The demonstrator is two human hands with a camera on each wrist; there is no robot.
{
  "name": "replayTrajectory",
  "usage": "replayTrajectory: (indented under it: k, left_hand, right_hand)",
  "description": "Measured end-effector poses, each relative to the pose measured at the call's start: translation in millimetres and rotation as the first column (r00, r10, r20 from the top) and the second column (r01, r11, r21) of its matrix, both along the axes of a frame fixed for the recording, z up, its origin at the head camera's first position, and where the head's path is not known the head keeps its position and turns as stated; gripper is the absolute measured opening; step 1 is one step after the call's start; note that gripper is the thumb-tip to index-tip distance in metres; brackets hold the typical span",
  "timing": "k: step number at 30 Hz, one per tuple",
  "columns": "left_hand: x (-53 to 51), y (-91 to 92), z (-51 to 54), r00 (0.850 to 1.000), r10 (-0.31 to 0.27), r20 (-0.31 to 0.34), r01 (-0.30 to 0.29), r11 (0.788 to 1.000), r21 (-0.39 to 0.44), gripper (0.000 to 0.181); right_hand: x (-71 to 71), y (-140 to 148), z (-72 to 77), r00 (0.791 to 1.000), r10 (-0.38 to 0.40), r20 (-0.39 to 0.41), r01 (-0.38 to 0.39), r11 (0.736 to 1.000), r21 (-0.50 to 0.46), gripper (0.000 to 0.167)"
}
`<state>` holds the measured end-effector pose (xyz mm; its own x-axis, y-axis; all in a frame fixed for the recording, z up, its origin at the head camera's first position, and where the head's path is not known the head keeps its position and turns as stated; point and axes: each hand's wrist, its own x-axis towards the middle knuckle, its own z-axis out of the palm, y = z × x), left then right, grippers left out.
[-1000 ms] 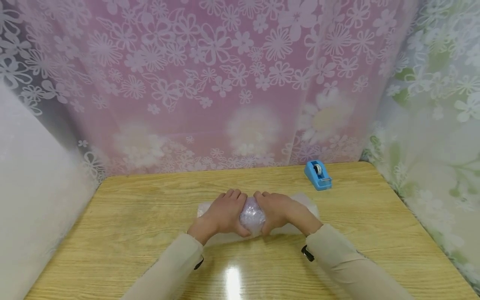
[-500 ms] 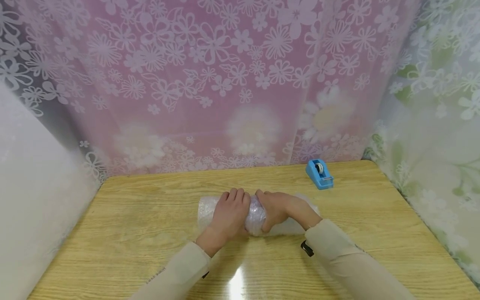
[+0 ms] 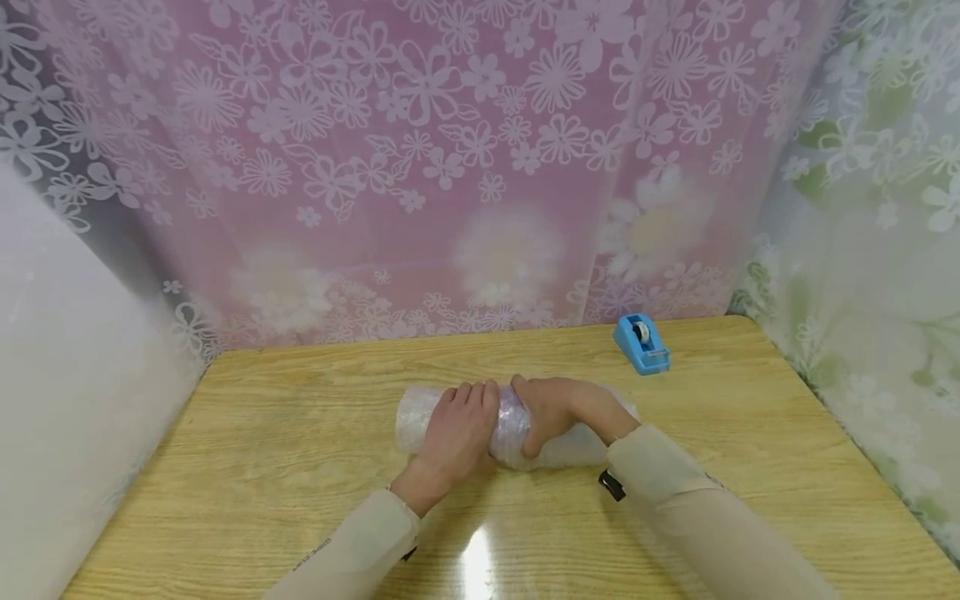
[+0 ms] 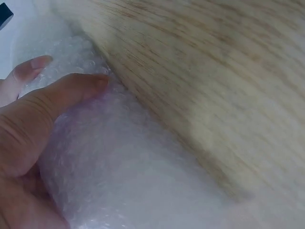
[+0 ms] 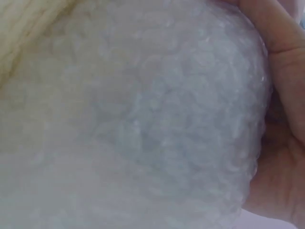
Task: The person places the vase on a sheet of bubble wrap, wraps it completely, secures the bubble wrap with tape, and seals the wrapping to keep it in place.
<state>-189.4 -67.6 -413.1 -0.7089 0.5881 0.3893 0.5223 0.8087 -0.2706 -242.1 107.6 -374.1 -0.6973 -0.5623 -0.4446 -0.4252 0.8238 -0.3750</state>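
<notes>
A roll of clear bubble wrap (image 3: pixel 513 427) lies crosswise on the wooden table, with a purplish tint at its middle. What is wrapped inside cannot be made out. My left hand (image 3: pixel 459 435) grips the roll left of its middle, fingers over the far side. To the right, my right hand (image 3: pixel 558 408) holds it with thumb and fingers spread around it. Close up in the left wrist view, a thumb and a finger press the bubbled surface (image 4: pixel 124 157). In the right wrist view the plastic bubbles (image 5: pixel 176 105) fill most of the picture, with the hand along the right edge.
A blue tape dispenser (image 3: pixel 642 344) stands near the back right corner of the wooden table (image 3: pixel 300 467). Behind the table hangs a pink flowered curtain (image 3: pixel 420 208), with pale curtains at both sides.
My left hand has shifted and turned over the roll, uncovering its left end. The wrap's left part now looks rounder, more rolled up. My right hand keeps its hold, nearly in place.
</notes>
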Motion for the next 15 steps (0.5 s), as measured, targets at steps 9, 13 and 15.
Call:
replayTrajectory:
  k: [9,13,15]
  left_hand:
    - [2.2,-6.0,-0.3,0.991,0.013,0.130,-0.022,0.997,0.068,0.078]
    - [3.1,-7.0,-0.5,0.983,0.012,0.184,-0.029,0.996,0.088,0.075]
    - [2.7,-6.3,0.3,0.979,0.004,0.203,-0.023,0.996,0.091,0.074]
  right_hand:
    - [-11.3,-4,7.1,0.987,0.014,0.162,-0.021,0.999,0.044,0.076]
    - [-17.1,-4,9.6,0.974,0.019,0.225,-0.034,0.997,0.063,0.081]
    - [-19.8,-3,9.8,0.962,0.008,0.271,-0.025,0.998,0.057,0.081]
